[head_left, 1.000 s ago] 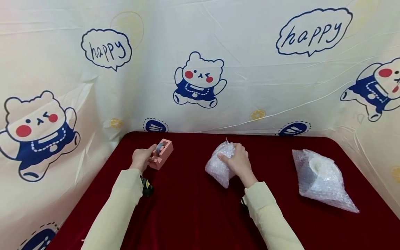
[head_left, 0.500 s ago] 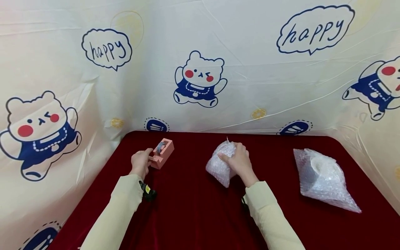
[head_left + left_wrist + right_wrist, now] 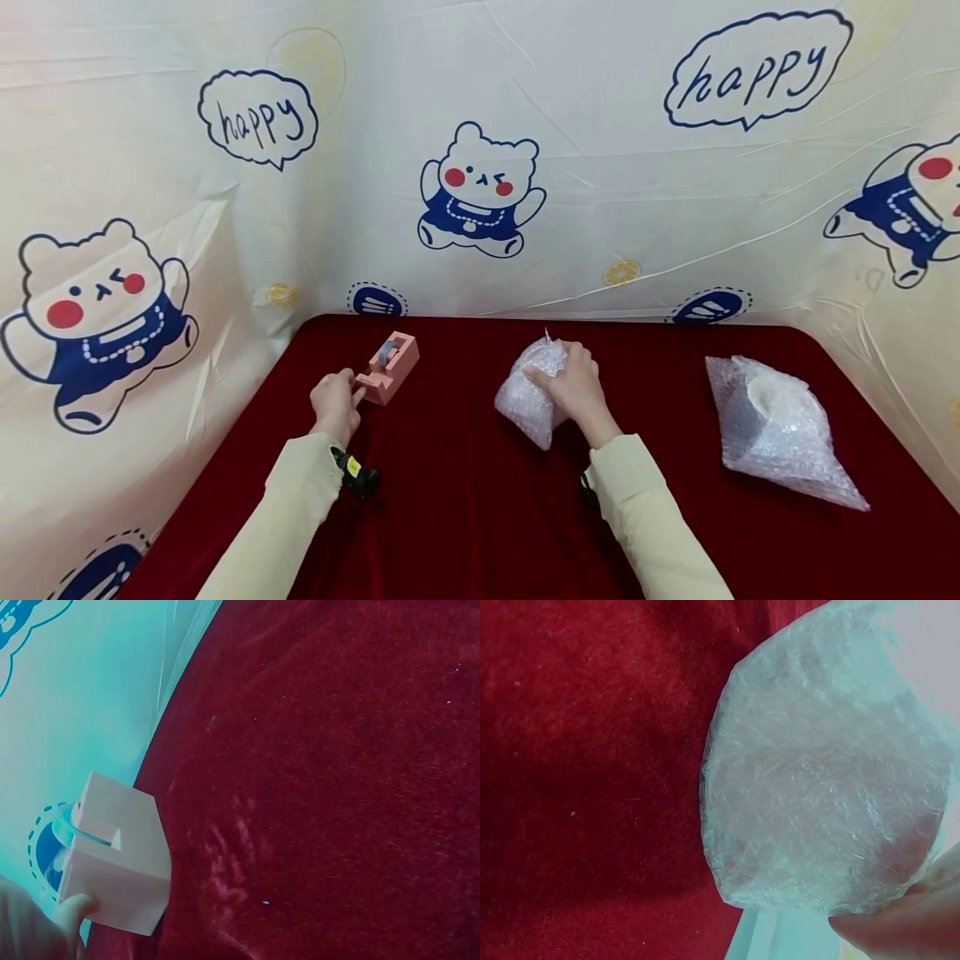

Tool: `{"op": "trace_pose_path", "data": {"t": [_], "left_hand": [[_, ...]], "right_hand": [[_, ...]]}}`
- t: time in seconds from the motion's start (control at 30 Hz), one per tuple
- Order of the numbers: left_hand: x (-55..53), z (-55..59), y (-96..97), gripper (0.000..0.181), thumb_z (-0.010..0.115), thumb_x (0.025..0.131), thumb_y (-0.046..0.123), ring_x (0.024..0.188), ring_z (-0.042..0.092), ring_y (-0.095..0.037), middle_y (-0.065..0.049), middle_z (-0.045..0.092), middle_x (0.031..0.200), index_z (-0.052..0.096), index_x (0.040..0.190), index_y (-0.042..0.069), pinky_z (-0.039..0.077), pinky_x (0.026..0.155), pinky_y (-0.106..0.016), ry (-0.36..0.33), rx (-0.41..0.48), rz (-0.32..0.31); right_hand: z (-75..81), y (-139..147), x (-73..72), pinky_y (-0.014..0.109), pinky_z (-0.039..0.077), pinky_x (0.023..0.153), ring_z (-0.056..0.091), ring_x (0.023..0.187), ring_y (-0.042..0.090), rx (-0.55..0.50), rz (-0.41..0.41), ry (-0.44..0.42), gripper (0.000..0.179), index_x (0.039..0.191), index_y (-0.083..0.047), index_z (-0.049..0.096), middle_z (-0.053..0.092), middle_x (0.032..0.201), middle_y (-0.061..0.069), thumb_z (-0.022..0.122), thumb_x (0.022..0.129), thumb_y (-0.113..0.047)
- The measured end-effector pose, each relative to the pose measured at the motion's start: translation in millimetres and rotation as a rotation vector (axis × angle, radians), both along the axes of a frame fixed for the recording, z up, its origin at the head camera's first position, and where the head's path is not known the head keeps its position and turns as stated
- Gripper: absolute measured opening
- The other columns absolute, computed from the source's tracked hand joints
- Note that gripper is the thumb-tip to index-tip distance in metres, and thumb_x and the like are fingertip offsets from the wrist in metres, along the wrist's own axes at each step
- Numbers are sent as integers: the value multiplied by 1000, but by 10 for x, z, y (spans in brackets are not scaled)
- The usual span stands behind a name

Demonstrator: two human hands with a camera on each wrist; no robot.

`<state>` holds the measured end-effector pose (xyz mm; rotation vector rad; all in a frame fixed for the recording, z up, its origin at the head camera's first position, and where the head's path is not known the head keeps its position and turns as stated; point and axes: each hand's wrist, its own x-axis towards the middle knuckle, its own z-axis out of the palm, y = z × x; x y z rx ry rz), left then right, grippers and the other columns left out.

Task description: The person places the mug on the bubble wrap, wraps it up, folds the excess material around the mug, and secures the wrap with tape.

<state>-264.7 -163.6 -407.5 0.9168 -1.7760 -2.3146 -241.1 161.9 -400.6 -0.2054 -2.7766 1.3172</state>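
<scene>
On the red velvet table a pink tape dispenser stands at the back left. My left hand lies just in front of it with fingers curled, pinching at its near end. The tape strip itself is too thin to make out. In the left wrist view one fingertip touches the tape dispenser's lower corner. My right hand grips a small bundle of bubble wrap in the middle of the table, pressing it down. The right wrist view shows the bubble wrap bundle close up, with a fingertip below it.
A larger bubble-wrapped package lies at the right side of the table. A cream curtain printed with bears walls in the back and both sides. Bare red cloth lies between and in front of my hands.
My left hand has drawn back from the dispenser's roll toward me and now sits at its near end. The dispenser, the right hand and both bubble-wrap pieces have stayed put.
</scene>
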Motion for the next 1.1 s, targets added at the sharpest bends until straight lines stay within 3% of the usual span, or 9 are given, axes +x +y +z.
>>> {"op": "trace_pose_path", "data": {"t": [0.1,0.17,0.23,0.37,0.53,0.77,0.97,1.03,1.1], "left_hand": [[24,-4,-14,19,43,95,9,127,52,-20,-7,38,133,33,78,14,49,82,-15,30,68,-6],[30,-7,-20,17,42,94,5,136,41,-23,-9,34,138,34,80,12,45,101,-22,50,113,-5],[29,-13,-26,17,42,93,3,137,40,-25,-10,38,130,34,80,10,41,107,-29,63,135,5],[18,-35,-37,27,47,93,5,126,51,-24,-4,43,102,34,71,14,46,102,-29,46,77,18],[46,-70,-66,39,54,93,6,100,62,-15,-2,53,86,32,63,18,50,96,-29,40,-32,-15],[103,-102,-130,41,60,91,3,77,66,-3,7,57,69,31,66,16,54,88,-22,31,-10,-91],[123,-129,-99,46,59,91,0,78,64,-6,7,47,60,27,63,18,50,99,-32,35,-45,-84],[111,-153,-98,46,59,91,1,78,61,-7,7,41,59,27,63,17,47,102,-35,34,-103,-79],[90,-178,-100,45,60,91,2,69,54,-6,7,34,58,26,64,17,51,95,-30,25,-199,-78]], "right_hand": [[-2,1,0,53,37,105,33,130,39,-1,3,1,79,140,0,32,38,139,22,70,84,-40],[-1,3,1,53,37,105,33,130,39,-1,4,4,78,140,0,32,38,139,22,70,84,-39],[0,5,1,53,37,105,33,130,39,-3,7,6,78,140,0,33,38,139,22,70,84,-39],[2,13,-2,53,37,105,33,129,39,0,9,12,78,139,1,33,38,138,22,70,83,-39],[3,30,-6,53,36,105,33,129,39,11,8,13,78,139,0,33,38,137,22,70,84,-40],[-9,46,-12,54,36,106,32,130,39,9,7,2,79,140,0,31,37,139,22,69,84,-40],[-11,29,-3,53,36,105,32,130,39,1,13,5,78,140,0,31,37,139,22,69,84,-40],[-10,19,1,53,36,105,32,129,39,0,14,6,78,140,0,31,37,138,23,69,84,-40],[-9,9,5,54,36,105,32,129,39,0,15,6,78,140,0,31,37,138,23,69,84,-40]]}}
